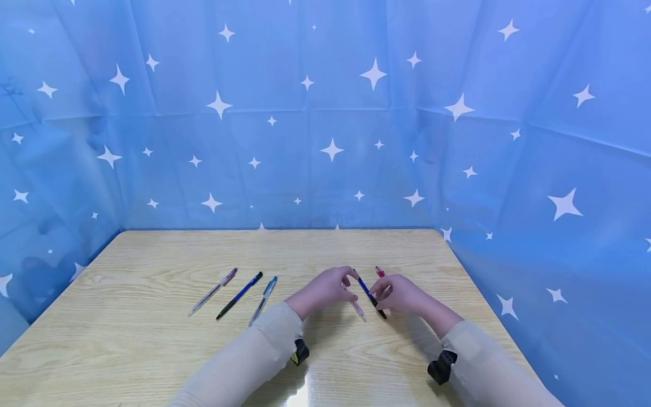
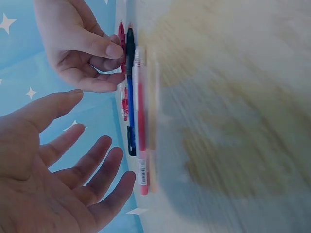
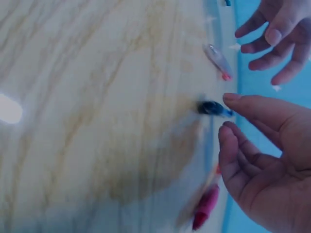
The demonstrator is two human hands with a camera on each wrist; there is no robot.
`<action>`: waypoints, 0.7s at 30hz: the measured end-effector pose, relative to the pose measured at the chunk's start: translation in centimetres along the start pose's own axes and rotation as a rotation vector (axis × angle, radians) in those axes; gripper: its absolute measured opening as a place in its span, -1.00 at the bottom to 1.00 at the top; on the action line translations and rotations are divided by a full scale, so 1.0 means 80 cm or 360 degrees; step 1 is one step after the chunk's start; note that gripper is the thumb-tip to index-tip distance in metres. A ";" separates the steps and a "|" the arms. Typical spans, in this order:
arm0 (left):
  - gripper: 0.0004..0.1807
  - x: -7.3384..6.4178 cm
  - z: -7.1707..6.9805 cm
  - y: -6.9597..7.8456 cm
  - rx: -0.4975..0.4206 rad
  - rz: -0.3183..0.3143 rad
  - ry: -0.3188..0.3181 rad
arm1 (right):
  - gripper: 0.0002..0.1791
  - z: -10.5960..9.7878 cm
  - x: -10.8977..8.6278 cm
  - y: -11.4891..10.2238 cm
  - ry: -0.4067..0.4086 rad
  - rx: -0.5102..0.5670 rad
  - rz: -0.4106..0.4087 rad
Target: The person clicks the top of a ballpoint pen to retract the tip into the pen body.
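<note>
My left hand (image 1: 328, 288) hovers over a pink pen with a clear grip (image 1: 359, 311), its fingers spread and holding nothing. In the left wrist view this pink pen (image 2: 141, 116) lies on the table apart from the fingertips. Beside it lies a blue pen with black ends (image 1: 366, 289), slanting between the two hands. My right hand (image 1: 399, 293) is at this blue pen, thumb and fingers slightly parted around it in the right wrist view, where the black end (image 3: 211, 108) is blurred. A red pen (image 1: 380, 272) lies partly hidden behind the right hand.
Left of the hands, a clear pen with a purplish end (image 1: 213, 291), another blue-and-black pen (image 1: 240, 295) and a clear pen with a teal top (image 1: 263, 299) lie on the wood-grain table (image 1: 127, 339). A blue star-patterned curtain (image 1: 285, 169) surrounds the table's far sides.
</note>
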State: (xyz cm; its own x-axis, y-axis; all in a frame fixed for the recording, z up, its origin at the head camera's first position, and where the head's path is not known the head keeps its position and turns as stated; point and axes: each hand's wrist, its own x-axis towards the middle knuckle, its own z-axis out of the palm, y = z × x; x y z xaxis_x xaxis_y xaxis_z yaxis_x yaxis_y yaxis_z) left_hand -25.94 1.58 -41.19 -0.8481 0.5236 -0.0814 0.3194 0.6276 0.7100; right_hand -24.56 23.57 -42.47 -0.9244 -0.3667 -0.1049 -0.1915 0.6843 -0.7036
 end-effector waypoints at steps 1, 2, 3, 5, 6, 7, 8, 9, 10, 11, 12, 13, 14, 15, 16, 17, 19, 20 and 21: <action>-0.52 0.001 -0.001 0.002 -0.0005 0.0004 0.0003 | -0.70 -0.003 -0.001 0.001 0.0015 0.0000 -0.0023; -0.52 0.002 -0.002 0.003 -0.0006 0.0006 0.0002 | -0.71 -0.007 -0.002 0.001 0.0031 0.0016 -0.0029; -0.52 0.004 -0.002 0.005 0.0000 0.0016 0.0001 | -0.71 -0.011 -0.004 0.003 0.0039 0.0030 -0.0035; -0.51 0.008 -0.002 0.009 0.0012 0.0032 -0.0012 | -0.71 -0.019 -0.006 0.009 0.0059 0.0024 -0.0064; -0.51 0.010 -0.001 0.011 0.0018 0.0042 -0.0018 | -0.72 -0.023 -0.008 0.011 0.0069 0.0030 -0.0063; -0.51 0.013 -0.001 0.013 0.0017 0.0052 -0.0023 | -0.73 -0.027 -0.009 0.014 0.0081 0.0026 -0.0061; -0.50 0.016 0.000 0.015 0.0019 0.0061 -0.0027 | -0.74 -0.030 -0.010 0.017 0.0091 0.0028 -0.0053; -0.50 0.019 0.001 0.017 0.0021 0.0070 -0.0030 | -0.74 -0.034 -0.011 0.020 0.0096 0.0026 -0.0049; -0.50 0.022 0.002 0.019 0.0027 0.0079 -0.0031 | -0.74 -0.037 -0.012 0.023 0.0104 0.0020 -0.0049; -0.50 0.025 0.004 0.021 0.0029 0.0086 -0.0032 | -0.75 -0.039 -0.013 0.026 0.0111 0.0026 -0.0038; -0.49 0.027 0.005 0.023 0.0032 0.0094 -0.0034 | -0.75 -0.041 -0.014 0.028 0.0116 0.0035 -0.0028; -0.49 0.029 0.007 0.025 0.0031 0.0097 -0.0038 | -0.75 -0.042 -0.015 0.030 0.0121 0.0039 -0.0019; -0.49 0.031 0.008 0.027 0.0027 0.0100 -0.0045 | -0.75 -0.044 -0.015 0.033 0.0121 0.0039 -0.0013; -0.48 0.033 0.010 0.028 0.0031 0.0101 -0.0052 | -0.76 -0.045 -0.016 0.035 0.0124 0.0041 -0.0002; -0.48 0.034 0.012 0.030 0.0033 0.0101 -0.0058 | -0.76 -0.045 -0.016 0.037 0.0128 0.0043 0.0010; -0.47 0.036 0.013 0.031 0.0027 0.0102 -0.0067 | -0.76 -0.045 -0.015 0.039 0.0134 0.0043 0.0024; -0.48 0.038 0.017 0.034 0.0032 0.0117 -0.0076 | -0.74 -0.045 -0.015 0.043 0.0124 0.0039 0.0033; -0.48 0.039 0.019 0.035 0.0035 0.0120 -0.0079 | -0.73 -0.045 -0.014 0.045 0.0116 0.0043 0.0040; -0.49 0.041 0.021 0.036 0.0051 0.0130 -0.0077 | -0.72 -0.044 -0.013 0.046 0.0106 0.0056 0.0051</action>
State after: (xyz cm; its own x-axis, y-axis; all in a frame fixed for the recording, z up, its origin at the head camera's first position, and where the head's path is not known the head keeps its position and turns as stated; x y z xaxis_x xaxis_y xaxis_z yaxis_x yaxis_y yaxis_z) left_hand -27.10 6.05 -40.56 -0.7977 0.6003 -0.0584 0.4004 0.5994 0.6931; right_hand -25.44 28.74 -42.47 -0.9500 -0.3014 -0.0817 -0.1509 0.6721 -0.7249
